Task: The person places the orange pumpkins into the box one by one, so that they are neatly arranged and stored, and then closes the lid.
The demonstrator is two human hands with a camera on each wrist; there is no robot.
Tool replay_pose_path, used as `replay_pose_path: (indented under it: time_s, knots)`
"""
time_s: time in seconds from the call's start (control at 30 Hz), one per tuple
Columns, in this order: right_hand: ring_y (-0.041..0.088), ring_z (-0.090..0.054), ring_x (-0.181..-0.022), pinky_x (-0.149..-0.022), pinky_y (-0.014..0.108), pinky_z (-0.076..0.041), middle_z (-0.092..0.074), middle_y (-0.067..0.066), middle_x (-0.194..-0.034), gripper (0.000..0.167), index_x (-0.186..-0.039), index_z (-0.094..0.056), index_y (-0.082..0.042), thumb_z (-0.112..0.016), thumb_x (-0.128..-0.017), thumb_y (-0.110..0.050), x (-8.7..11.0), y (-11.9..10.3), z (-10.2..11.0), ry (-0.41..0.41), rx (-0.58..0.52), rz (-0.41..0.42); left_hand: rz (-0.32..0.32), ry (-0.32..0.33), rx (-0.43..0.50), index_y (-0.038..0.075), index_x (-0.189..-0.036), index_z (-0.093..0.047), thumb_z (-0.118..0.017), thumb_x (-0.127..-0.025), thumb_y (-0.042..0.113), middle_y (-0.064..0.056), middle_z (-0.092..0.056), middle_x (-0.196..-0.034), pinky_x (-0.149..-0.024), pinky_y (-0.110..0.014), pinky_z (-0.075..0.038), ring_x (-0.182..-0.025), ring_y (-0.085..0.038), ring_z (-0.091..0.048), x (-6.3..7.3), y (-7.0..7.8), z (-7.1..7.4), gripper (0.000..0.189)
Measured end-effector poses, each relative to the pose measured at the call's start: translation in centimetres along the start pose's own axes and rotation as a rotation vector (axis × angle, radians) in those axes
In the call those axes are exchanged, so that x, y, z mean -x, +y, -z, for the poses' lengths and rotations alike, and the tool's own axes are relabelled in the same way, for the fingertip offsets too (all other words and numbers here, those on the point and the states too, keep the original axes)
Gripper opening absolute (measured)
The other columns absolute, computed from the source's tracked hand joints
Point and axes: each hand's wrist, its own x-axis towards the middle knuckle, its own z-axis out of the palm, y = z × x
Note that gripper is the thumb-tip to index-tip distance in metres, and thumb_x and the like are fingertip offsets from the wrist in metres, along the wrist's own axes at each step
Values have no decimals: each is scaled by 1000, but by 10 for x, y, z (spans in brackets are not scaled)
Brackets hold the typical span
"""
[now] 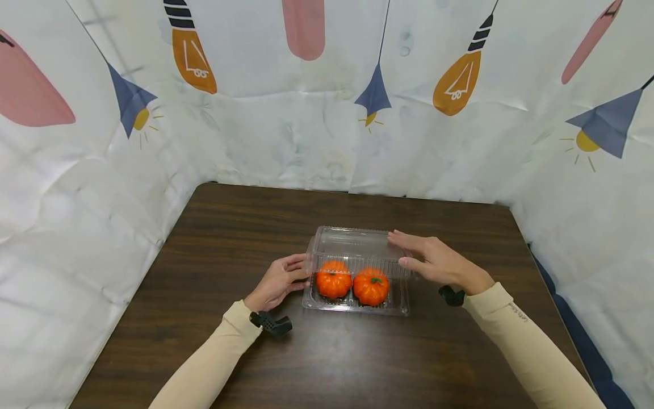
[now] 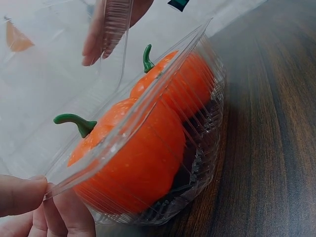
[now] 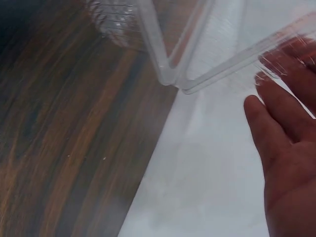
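A clear plastic clamshell container (image 1: 397,307) stands on the dark table with its hinged lid (image 1: 352,241) raised part way. Inside it sit two small orange pumpkins, the left pumpkin (image 1: 333,284) and the right pumpkin (image 1: 371,288), each with a green stem (image 2: 79,123). My left hand (image 1: 278,282) pinches the container's left rim, thumb above and fingers below. At the lid's right side is my right hand (image 1: 434,261), its fingers (image 3: 281,106) extended behind the clear plastic and overlapping it in the right wrist view.
The dark wood-grain table (image 1: 245,227) runs back to a pale cloth wall (image 1: 286,142) printed with lamps and bulbs. Black bands (image 1: 271,322) circle both wrists, below cream sleeves. Dark blue cloth (image 1: 587,346) hangs beyond the table's right edge.
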Motion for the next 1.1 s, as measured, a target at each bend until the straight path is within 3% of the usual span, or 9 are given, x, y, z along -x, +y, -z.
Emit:
replay_pose_path:
  time_s: [0.13, 0.53, 0.83, 1.1]
  knots:
    - [34, -48, -148, -115, 59, -46, -41, 13, -165, 59, -158, -44, -13, -57, -104, -34, 2, 0, -5, 12, 60, 23, -5, -4, -5, -2, -154, -41, -62, -101, 3, -21, -52, -146, -85, -25, -63, -102, -12, -68, 0, 0, 0, 58]
    - [37, -44, -150, -115, 62, -44, -34, 13, -169, 65, -160, -40, -12, -59, -103, -38, 12, -5, -15, -3, 155, 5, -10, -12, -22, -2, -154, -42, -62, -102, 5, -22, -51, -147, -86, -25, -63, -104, -11, -68, -2, 0, 1, 57]
    - [33, -42, -152, -116, 57, -45, -37, 12, -168, 70, -158, -42, -9, -66, -99, -38, 16, -1, -26, 29, 243, 57, -14, -20, -43, -1, -154, -43, -62, -102, 8, -24, -49, -148, -88, -25, -63, -106, -9, -67, -3, -1, 2, 56]
    - [35, -44, -150, -116, 55, -45, -43, 13, -164, 75, -157, -43, -8, -62, -99, -51, 19, 2, -34, 67, 354, 142, -23, -39, -17, -2, -154, -41, -59, -105, 11, -28, -46, -153, -89, -28, -63, -107, -9, -67, -1, -1, 2, 54]
